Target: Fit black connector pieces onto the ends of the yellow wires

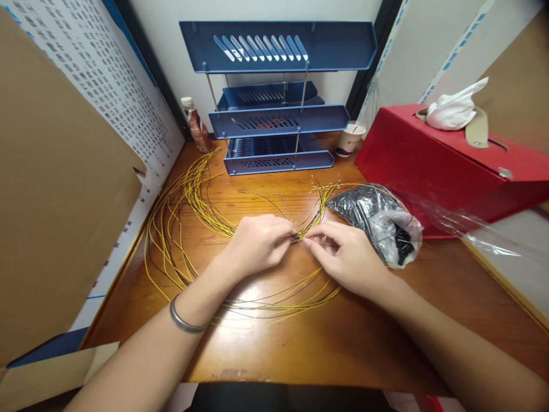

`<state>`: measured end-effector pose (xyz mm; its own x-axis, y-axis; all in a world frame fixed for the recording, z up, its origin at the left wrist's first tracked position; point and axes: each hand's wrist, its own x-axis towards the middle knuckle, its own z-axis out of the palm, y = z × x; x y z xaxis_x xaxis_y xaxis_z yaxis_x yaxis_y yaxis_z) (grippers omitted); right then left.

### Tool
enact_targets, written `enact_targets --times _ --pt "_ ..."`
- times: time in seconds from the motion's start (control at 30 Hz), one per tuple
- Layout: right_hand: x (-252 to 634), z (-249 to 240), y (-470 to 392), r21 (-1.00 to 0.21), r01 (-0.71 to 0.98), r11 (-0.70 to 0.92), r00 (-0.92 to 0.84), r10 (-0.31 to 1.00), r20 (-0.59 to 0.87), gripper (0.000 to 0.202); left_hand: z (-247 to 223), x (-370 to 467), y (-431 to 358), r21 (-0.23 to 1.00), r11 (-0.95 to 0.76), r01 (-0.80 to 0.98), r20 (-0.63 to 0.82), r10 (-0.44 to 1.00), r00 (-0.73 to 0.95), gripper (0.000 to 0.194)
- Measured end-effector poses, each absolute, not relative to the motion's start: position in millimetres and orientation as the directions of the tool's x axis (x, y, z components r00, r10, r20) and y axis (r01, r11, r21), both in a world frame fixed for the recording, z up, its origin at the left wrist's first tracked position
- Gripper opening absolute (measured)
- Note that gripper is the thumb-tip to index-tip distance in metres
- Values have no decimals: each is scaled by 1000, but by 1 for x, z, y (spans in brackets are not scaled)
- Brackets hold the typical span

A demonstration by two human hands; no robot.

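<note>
My left hand [261, 241] is closed in a pinch, with a small black piece [296, 236] showing at the fingertips, perhaps a connector housing. Just to its right, my right hand [349, 258] pinches a thin wire close to that piece. Long yellow and dark wires [205, 216] curve in a loose loop on the desk, around and under my hands. A bunch of wire ends with small pale tips [325, 191] points away from me behind the right hand. Beside that hand lies a clear plastic bag [369, 214] of small black pieces, its mouth facing me.
A blue tiered tray rack [278, 121] stands at the back of the wooden desk [300, 349]. A bottle [198, 127] is to its left, a paper cup [350, 139] to its right. A red box [429, 166] with tissue on top borders the right side; cardboard [60, 189] stands left.
</note>
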<state>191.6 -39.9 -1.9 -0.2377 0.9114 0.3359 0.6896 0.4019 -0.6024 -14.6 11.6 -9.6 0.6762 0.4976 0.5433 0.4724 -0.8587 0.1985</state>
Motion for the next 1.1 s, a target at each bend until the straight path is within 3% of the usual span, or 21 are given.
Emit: enact_targets --times 1.1 --pt "191 -4 -41 -597 663 451 -271 889 370 11 -9 -12 8 171 -870 463 516 479 710 16"
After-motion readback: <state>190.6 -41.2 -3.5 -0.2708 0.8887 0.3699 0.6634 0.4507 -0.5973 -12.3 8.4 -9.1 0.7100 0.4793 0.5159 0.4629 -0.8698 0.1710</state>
